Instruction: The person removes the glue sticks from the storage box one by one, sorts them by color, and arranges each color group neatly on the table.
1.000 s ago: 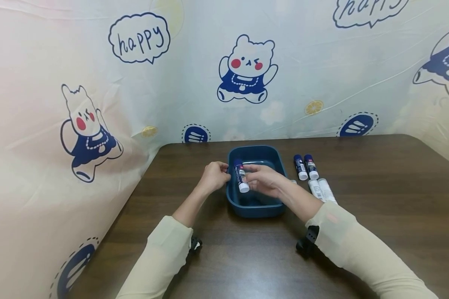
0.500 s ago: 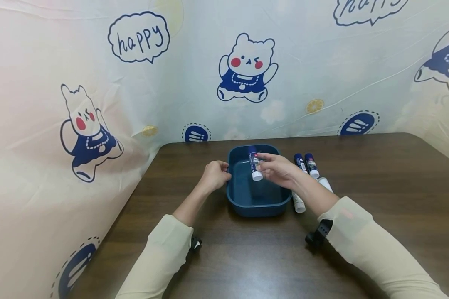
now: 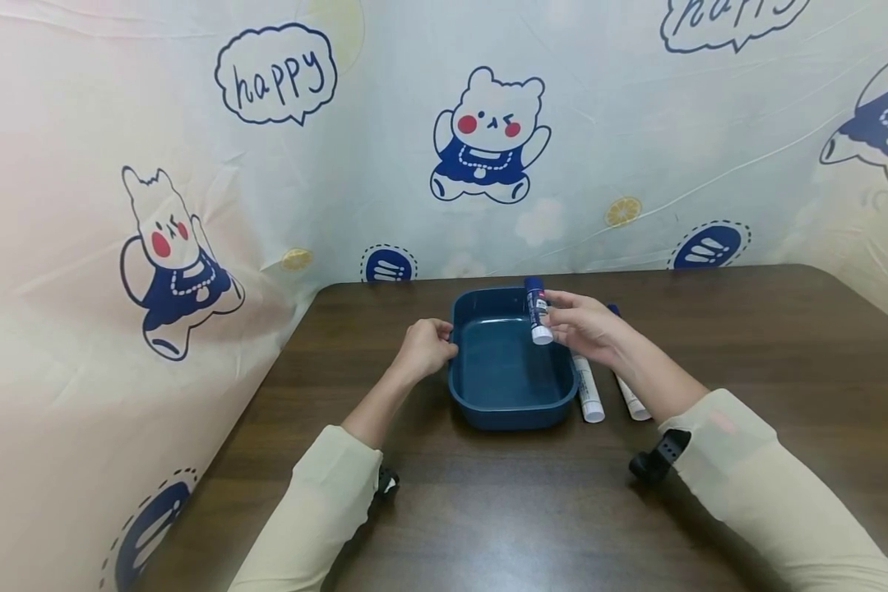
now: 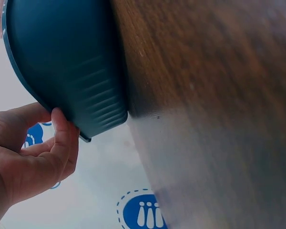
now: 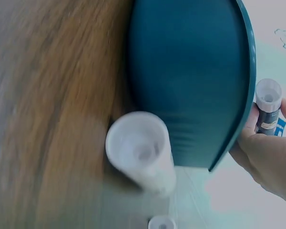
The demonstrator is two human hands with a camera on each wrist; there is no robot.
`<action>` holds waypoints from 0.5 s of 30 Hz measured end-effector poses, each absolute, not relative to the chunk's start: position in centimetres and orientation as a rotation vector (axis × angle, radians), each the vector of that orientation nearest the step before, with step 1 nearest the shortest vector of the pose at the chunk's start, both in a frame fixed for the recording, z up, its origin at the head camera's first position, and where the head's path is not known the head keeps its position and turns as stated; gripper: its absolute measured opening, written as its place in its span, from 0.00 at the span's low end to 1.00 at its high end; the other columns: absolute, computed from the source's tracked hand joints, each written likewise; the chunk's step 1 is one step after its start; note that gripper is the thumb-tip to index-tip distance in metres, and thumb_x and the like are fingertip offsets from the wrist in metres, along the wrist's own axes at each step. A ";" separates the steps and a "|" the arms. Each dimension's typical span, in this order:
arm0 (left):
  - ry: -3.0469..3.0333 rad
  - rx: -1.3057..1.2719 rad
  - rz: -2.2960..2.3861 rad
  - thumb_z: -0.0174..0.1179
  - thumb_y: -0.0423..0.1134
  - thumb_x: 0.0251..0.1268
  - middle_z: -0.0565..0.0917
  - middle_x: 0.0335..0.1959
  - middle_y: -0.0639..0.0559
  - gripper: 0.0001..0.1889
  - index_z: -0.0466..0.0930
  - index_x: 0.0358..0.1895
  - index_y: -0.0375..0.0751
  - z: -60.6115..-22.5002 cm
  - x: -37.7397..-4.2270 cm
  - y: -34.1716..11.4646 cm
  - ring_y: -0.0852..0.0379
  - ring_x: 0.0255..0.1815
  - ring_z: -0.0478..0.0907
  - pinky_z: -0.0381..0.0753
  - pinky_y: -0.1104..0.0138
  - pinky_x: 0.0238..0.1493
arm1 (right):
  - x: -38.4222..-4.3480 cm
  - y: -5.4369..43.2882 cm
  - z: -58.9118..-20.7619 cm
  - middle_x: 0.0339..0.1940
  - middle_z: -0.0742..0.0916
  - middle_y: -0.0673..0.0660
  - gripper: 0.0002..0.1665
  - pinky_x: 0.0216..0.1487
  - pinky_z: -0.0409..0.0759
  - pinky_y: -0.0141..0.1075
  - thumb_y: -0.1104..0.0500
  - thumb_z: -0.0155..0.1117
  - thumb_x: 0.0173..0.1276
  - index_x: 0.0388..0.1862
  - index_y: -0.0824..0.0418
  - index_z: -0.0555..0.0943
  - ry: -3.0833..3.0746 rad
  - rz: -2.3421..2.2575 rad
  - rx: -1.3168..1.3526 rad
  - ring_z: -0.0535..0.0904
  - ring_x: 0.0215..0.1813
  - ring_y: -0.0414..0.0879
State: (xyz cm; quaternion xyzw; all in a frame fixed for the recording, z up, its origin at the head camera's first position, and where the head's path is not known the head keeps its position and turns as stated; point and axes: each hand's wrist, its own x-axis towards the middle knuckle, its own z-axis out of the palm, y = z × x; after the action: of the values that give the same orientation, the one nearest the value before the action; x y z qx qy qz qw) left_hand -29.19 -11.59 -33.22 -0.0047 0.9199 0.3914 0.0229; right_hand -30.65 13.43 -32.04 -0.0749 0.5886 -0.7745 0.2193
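My right hand [image 3: 585,327] holds a glue stick [image 3: 537,312] between thumb and fingers, its dark blue cap up and its white base down. In the head view the glue stick overlaps the right rim of a deep teal bin [image 3: 514,418]. The right wrist view shows the base of this glue stick [image 5: 268,98] past the bin's edge. At the bin's left side, my left hand [image 3: 423,347] pinches the rim. The left wrist view has the thumb and fingers of the left hand [image 4: 47,152] at the rim, near a corner.
White-bodied tubes lie right of the bin, one close along its wall [image 3: 590,395] and another farther right [image 3: 632,400]. A blue cap [image 3: 613,310] shows behind my right hand, which hides other parts. The brown table [image 3: 488,510] meets a printed cloth backdrop [image 3: 385,164].
My right hand has carried the glue stick right and toward the back, from over the bin's middle to its right rim. The left hand and the bin stay in place.
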 end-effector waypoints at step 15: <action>2.847 -0.006 1.205 0.58 0.30 0.60 0.78 0.46 0.43 0.19 0.74 0.56 0.32 -33.2 -29.1 -11.7 0.51 0.44 0.74 0.79 0.62 0.44 | -31.3 18.0 -31.5 0.73 0.46 0.65 0.46 0.64 0.57 0.37 0.74 0.47 0.63 0.74 0.62 0.36 1.727 -2.143 -0.131 0.50 0.68 0.51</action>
State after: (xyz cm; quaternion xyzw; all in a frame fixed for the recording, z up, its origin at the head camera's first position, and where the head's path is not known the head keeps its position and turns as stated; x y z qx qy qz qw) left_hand -29.08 -11.67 -33.24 -0.0020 0.9206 0.3897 0.0250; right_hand -31.30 18.03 -31.50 -0.0467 0.6152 -0.7632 0.1918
